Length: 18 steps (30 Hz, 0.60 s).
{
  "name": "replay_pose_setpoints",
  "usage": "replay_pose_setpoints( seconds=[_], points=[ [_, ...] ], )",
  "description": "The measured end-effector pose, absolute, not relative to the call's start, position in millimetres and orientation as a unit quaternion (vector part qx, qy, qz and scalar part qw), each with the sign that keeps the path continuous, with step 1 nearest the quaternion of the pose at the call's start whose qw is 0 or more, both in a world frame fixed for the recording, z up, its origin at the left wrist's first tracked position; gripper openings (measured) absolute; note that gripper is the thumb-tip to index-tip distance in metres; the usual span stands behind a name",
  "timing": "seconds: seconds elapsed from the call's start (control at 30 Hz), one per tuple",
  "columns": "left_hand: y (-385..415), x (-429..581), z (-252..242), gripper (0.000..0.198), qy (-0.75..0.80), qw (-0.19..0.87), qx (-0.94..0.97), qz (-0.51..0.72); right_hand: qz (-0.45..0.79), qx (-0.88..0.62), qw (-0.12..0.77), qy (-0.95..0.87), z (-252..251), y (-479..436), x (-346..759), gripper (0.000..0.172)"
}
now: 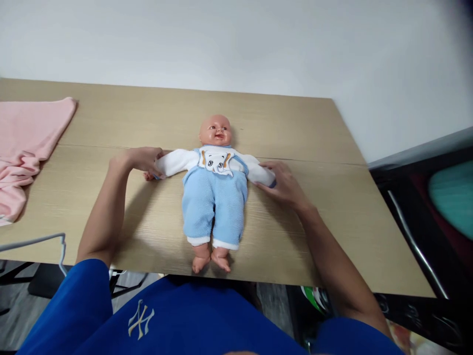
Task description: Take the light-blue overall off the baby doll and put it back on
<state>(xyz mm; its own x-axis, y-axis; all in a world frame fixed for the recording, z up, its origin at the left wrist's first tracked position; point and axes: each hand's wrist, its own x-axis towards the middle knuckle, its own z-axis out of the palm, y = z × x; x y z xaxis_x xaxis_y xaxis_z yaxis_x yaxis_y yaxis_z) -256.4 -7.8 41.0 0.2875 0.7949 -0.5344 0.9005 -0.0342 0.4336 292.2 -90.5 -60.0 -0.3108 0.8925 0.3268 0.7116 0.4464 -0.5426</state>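
Dead ahead, 12 o'clock on desk (314, 246): bare feet (201, 259) nearest, then outfit (197, 212), already on doll (215, 190). Gripping both sleeve ends (266, 176) with fingers (271, 166) curled closed: right hand (284, 184) at 1 o'clock, left hand (144, 159) at 11. Can't tell about anything left to adjust.

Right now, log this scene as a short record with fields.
Main object: baby doll, lying face up
Outfit: light-blue overalls, cartoon elephant face on the chest
Left hand: fingers at the end of one white sleeve
Right hand: fingers around the end of the other sleeve
Surface: wood-grain table
Also there: pink cloth, partly rumpled, picture left
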Motion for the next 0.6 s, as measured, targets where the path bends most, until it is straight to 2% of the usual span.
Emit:
replay_pose_setpoints(
  seconds=[0.1,0.17,0.27,0.37,0.6],
  points=[
    [-24.0,-237.8,61.9,0.077,0.585,0.185,0.789,-0.014,0.150,-0.524,0.310,-0.779,-69.2,-108.1,313.9,0.070],
    [-39.2,-209.3,75.3,0.068,0.546,0.124,0.827,0.055,0.157,-0.547,0.326,-0.755,-76.0,-113.4,323.5,0.070],
    [-54.9,-146.7,80.4,0.056,0.415,0.131,0.889,0.146,0.225,-0.567,0.377,-0.696,-84.7,-112.4,329.0,0.066],
    [-51.0,-79.3,60.8,0.042,0.295,0.147,0.923,0.201,0.302,-0.562,0.441,-0.632,-88.0,-106.1,324.7,0.074],
    [-16.1,-8.4,5.7,0.030,0.323,0.073,0.933,0.141,0.367,-0.498,0.584,-0.525,-70.4,-81.2,285.6,0.084]
  ],
)
